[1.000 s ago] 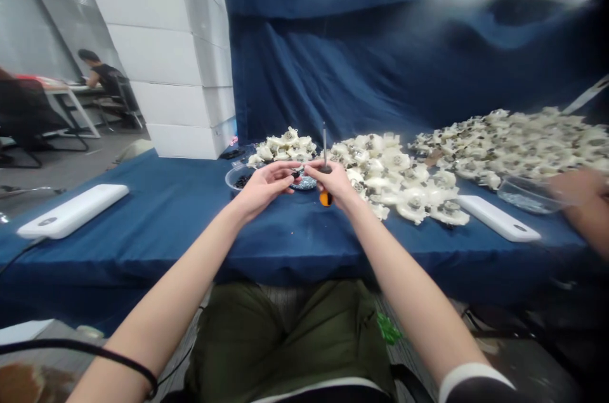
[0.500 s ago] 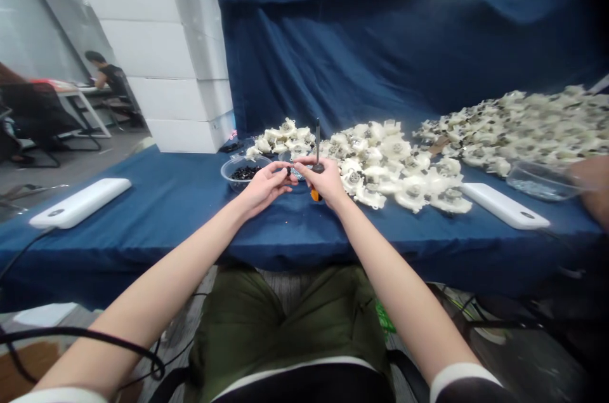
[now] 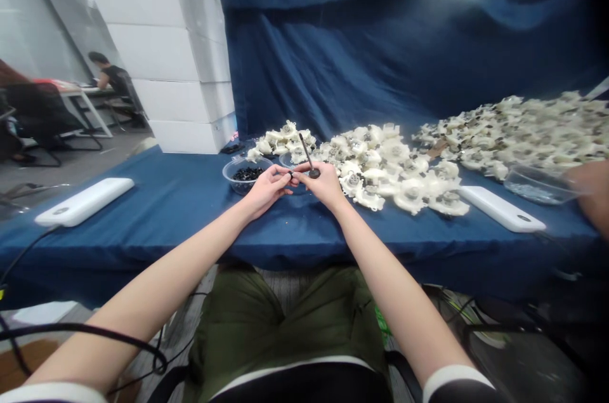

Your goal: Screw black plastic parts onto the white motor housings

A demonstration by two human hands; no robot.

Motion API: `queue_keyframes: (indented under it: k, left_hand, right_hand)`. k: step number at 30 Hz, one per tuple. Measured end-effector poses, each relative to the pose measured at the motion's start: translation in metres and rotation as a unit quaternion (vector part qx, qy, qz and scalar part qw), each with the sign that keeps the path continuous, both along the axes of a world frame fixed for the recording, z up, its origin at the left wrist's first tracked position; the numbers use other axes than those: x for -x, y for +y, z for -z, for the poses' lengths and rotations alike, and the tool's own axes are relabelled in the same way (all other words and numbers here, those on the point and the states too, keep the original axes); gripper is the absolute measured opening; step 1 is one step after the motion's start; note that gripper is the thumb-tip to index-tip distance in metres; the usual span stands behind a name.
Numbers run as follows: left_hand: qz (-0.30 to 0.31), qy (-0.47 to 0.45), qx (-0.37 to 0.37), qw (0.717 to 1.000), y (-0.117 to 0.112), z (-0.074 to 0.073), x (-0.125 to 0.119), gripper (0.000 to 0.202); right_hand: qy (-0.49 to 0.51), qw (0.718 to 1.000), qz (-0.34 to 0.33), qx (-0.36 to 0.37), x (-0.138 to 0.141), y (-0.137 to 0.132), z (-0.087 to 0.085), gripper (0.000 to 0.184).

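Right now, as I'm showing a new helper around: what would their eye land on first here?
The heaps of white plastic parts spread across the middle and right of the blue-covered table stand out first. At the centre, the right hand holds a tilted screwdriver, with the left hand close against it, beside a clear tub of black pieces.

A blue-clothed tabletop (image 3: 157,216) carries two flat white slabs (image 3: 84,201), one toward each end. Between them sit a clear bowl (image 3: 246,178) of small black pieces and heaped white plastic parts (image 3: 387,174), with a larger heap (image 3: 514,136) further right, beside a clear tray (image 3: 537,184) of small metal bits.
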State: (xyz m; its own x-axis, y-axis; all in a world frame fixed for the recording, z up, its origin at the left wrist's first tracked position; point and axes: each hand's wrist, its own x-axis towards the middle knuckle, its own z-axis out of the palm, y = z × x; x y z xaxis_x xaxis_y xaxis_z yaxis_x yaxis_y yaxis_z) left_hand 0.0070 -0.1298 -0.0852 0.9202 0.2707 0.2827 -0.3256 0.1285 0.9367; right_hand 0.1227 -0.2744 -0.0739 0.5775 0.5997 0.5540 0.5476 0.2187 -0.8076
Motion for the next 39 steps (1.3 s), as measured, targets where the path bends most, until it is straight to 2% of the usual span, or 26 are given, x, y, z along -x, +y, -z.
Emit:
queue_keyframes:
  k: [9,28,39]
  left_hand:
    - [-0.003,-0.012,-0.005,1.0,0.0013,0.0021,-0.0004,0.037]
    - [-0.024,-0.021,-0.028,0.999,-0.0009,0.0019,-0.0017,0.039]
    - [-0.054,-0.041,-0.084,0.994,-0.0007,0.0022,-0.0014,0.037]
  right_hand:
    - [-0.06,0.998,0.017,0.001,0.0016,-0.0007,-0.0001,0.031]
    - [-0.068,0.997,0.024,-0.003,0.0043,-0.0018,-0.0024,0.024]
    - [-0.041,0.999,0.019,-0.002,0.0036,-0.0016,-0.0027,0.035]
